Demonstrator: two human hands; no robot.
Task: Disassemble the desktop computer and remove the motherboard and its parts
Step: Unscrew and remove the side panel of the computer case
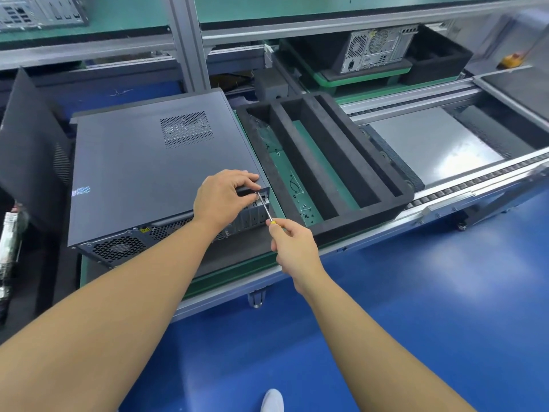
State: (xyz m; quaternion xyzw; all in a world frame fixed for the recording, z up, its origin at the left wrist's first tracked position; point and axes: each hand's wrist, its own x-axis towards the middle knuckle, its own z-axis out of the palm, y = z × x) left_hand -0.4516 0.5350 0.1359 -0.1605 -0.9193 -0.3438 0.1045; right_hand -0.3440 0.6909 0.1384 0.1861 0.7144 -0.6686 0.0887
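Left hand (222, 197) sits on the near right corner of the case (133, 173), fingers curled over the top edge and gripping it beside the rear panel. Right hand (292, 243) holds a screwdriver (264, 208) by its yellow handle, pinched between thumb and fingers. The shaft angles up and away, with its tip at the same rear corner, just under the left fingertips. Whether the tip is seated in a screw cannot be told. The case lies on its side with the lid on, vent (186, 129) facing up and the rear panel with its fan grille (118, 248) turned toward the person. It rests on a green pallet (237, 275) at the near edge of the conveyor line. Just beside it on the right lies a black foam tray (371, 144) with three long slots; small screws (306, 210) are scattered in the near end of the left slot. To the left of the case, a loose dark panel (29, 144) stands tilted. Farther back on the line, well apart, a second computer (377, 49) stands upright in black foam, rear ports showing. Right of the tray, a bare metal plate (430, 147) sits between the rails. Blue floor (416, 292) lies below, with the toe of a white shoe (271, 401) at the bottom edge.
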